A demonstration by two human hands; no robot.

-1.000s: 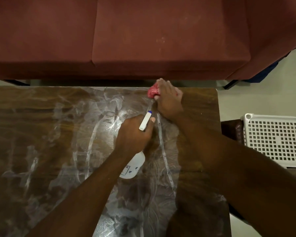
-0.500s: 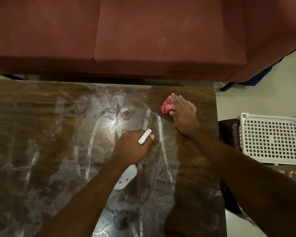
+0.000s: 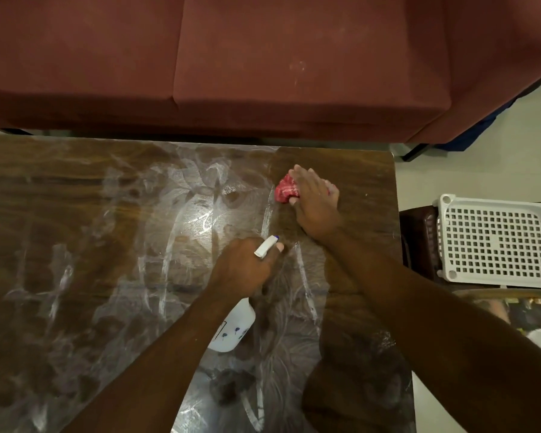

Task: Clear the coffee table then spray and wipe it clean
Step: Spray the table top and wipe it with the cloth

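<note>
Foam streaks cover the coffee table (image 3: 44,214) from 9 o'clock to the centre, while the strip at 3 o'clock looks already wiped, so I judge the wiping is perhaps half done. The right hand (image 3: 314,204) lies at about 1 o'clock, fingers straight and pressed together on a crumpled red cloth (image 3: 285,192), pushing it flat against the wood. The left hand (image 3: 242,270), near the centre, has its fingers curled round the neck of a white spray bottle (image 3: 233,331); the nozzle (image 3: 265,246) points toward 1 o'clock, at the cloth.

I see 3 risks. The cloth is only pressed, not gripped, so on a wet surface it may slip out from under the fingers. A squeeze now would hit the right hand, and a stronger spray could reach the maroon sofa (image 3: 231,73) just behind the far edge at 12 o'clock. Streaks left too long may dry into marks.
</note>
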